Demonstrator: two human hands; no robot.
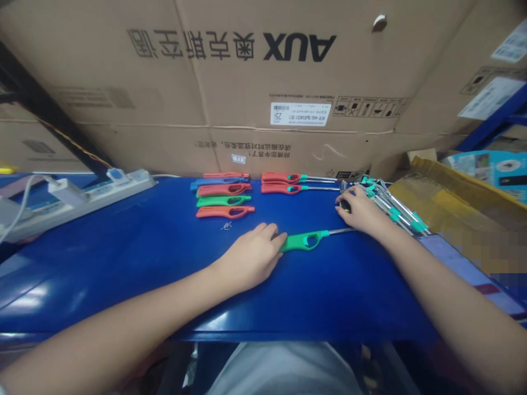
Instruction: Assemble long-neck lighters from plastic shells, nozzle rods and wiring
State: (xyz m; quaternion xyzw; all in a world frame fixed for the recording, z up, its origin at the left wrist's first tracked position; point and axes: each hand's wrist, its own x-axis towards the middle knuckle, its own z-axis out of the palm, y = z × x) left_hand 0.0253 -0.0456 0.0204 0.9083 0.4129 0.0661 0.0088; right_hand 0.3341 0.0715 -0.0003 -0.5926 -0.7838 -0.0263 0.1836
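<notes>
My left hand (255, 255) is closed around the rear end of a green gas lighter (298, 242) with a long metal tube, lying level over the blue table. My right hand (362, 211) is closed on a small black-and-yellow tool (345, 206), mostly hidden by the fingers. Beneath that hand passes the tip of the green lighter's tube. Beyond, two red lighters (284, 188) with metal tubes lie side by side. To their left, several handle shells (224, 212) in red, green and blue lie in a column. Several metal tubes with teal parts (395, 214) are piled beside my right wrist.
A large cardboard box (230, 82) walls off the back of the blue table (156, 285). On the left stands a white power strip (94, 200) with plugs. Small metal pieces (225, 225) lie near the shells. A phone-like screen (465, 269) and a taped carton (444, 203) sit right.
</notes>
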